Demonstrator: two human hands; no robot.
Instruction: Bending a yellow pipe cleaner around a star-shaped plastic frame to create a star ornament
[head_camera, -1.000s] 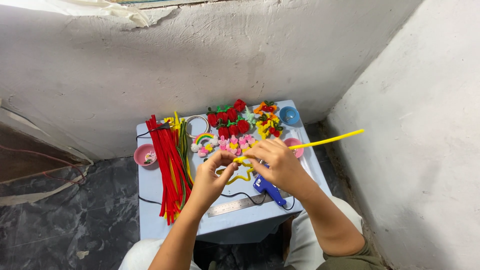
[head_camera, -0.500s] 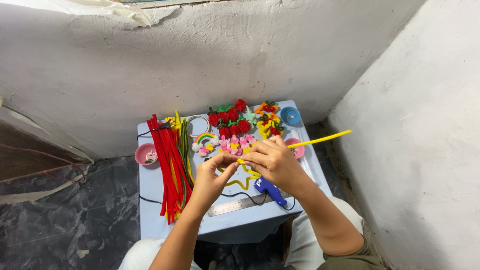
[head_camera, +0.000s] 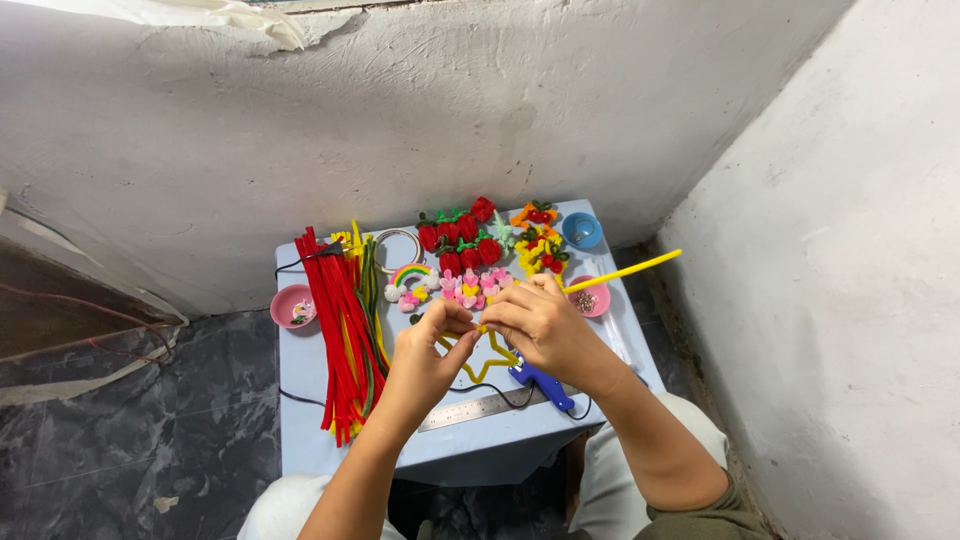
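Over a small pale blue table (head_camera: 300, 420), both my hands pinch one yellow pipe cleaner (head_camera: 625, 271). My left hand (head_camera: 425, 355) grips its zigzag-bent part near the middle of the table. My right hand (head_camera: 545, 325) holds it just beside that, and the straight end sticks out to the right, past the table's edge. Below my hands, the bent yellow loops hang close to the tabletop.
A bundle of red, yellow and green pipe cleaners (head_camera: 340, 320) lies at the left. Red fuzzy strawberries (head_camera: 460, 235), small flowers (head_camera: 465, 290), a rainbow piece (head_camera: 410, 273), pink bowls (head_camera: 292, 305), a blue bowl (head_camera: 582, 230), a blue glue gun (head_camera: 540, 382) and a metal ruler (head_camera: 470, 410) share the table. Walls stand close behind and right.
The straight yellow end has dipped slightly lower on the right. My hands stay together at the same spot, fingers working the bend.
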